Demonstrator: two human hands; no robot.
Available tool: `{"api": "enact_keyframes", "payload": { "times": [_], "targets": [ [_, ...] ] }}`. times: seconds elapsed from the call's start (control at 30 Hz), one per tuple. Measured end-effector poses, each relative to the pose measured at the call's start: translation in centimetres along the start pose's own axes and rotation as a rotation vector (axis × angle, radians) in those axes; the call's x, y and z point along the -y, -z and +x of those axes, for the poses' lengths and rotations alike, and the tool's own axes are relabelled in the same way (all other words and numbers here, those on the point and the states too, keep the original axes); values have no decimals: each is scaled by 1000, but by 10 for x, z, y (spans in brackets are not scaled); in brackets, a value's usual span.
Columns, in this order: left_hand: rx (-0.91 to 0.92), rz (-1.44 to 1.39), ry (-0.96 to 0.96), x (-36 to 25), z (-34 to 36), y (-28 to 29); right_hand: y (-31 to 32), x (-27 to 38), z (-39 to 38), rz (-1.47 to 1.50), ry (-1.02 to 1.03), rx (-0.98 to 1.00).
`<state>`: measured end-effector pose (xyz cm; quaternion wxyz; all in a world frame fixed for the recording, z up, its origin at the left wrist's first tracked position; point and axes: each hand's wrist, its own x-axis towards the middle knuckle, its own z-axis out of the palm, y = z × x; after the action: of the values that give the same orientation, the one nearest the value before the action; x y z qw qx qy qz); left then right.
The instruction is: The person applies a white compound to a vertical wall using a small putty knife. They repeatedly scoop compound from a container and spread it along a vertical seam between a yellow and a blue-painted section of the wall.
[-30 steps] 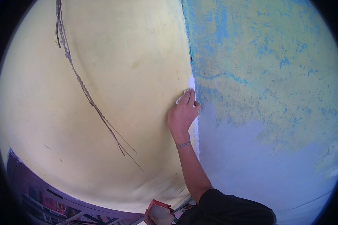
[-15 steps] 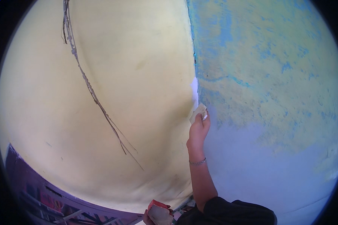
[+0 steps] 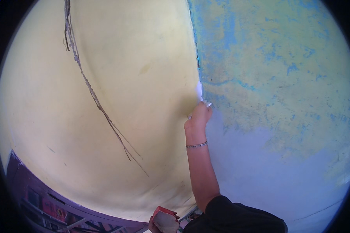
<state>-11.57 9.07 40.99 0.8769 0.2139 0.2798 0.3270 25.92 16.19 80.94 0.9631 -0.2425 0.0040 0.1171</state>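
Observation:
My right hand (image 3: 200, 113) is raised to the corner where a cream wall (image 3: 144, 97) meets a patchy green-and-blue wall (image 3: 260, 97). It is closed around a thin, pale, flat spreader (image 3: 209, 104), mostly hidden by the fingers, with only an edge showing. Just above the hand, a whitish-lilac smear (image 3: 199, 89) runs along the corner line. Low in the picture, my left hand (image 3: 152, 225) grips a red open container (image 3: 157, 210). Greyish-white paste (image 3: 166, 223) lies inside it.
Dark, cable-like strands (image 3: 90, 86) hang down the cream wall at left. A purple ledge (image 3: 58, 197) with shelf-like framing below curves along the lower left. The right wall's lower part has a smooth, pale bluish coat (image 3: 245, 163).
My right hand has moved slightly up and left along the corner, and its wrist has turned so the spreader is mostly hidden. My left hand and the container have barely moved.

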Motion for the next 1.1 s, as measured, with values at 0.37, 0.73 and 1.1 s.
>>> {"api": "enact_keyframes", "payload": {
  "times": [0.37, 0.73, 1.1],
  "targets": [
    [25, 50, 26, -11, 5, -3, -35, -11, 11, -291, 340, 59],
    [-5, 39, -11, -9, 2, -2, 62, -30, -16, -856, 958, 209],
    [-40, 2, -38, -1, -6, 1, 44, 1, 26, -927, 810, 326]
  ]
}}
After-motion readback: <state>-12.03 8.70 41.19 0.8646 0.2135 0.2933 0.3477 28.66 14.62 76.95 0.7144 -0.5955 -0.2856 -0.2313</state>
